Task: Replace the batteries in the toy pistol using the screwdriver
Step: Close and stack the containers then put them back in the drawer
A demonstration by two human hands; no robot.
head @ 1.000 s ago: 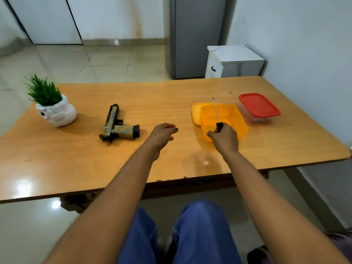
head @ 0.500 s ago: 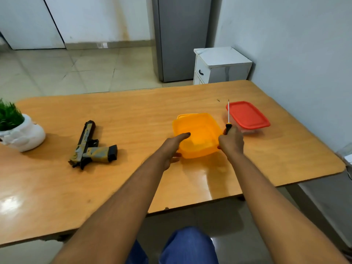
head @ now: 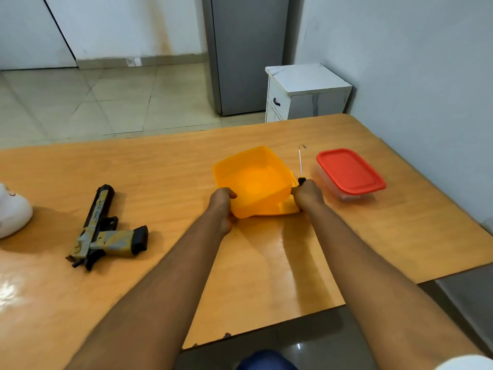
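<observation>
The toy pistol [head: 106,232], black with tan and grey camouflage, lies on its side at the left of the wooden table [head: 165,166]. An orange plastic tub [head: 253,180] sits tilted at the table's middle, its orange lid [head: 288,206] under its near right corner. My left hand [head: 221,202] grips the tub's near left rim. My right hand [head: 308,194] is closed around the black handle of the screwdriver [head: 300,162], whose thin metal shaft points away from me, and it also touches the tub's right corner. No batteries are visible.
A clear container with a red lid [head: 349,172] stands right of the tub. A white plant pot [head: 12,212] sits at the left edge. Beyond the table are a white cabinet [head: 306,92] and a grey fridge [head: 245,49]. A wall runs along the right.
My left hand crossed from the table's middle to the orange tub and took its rim. My right hand carried the screwdriver to the tub's right side. The tub has tilted up off its lid.
</observation>
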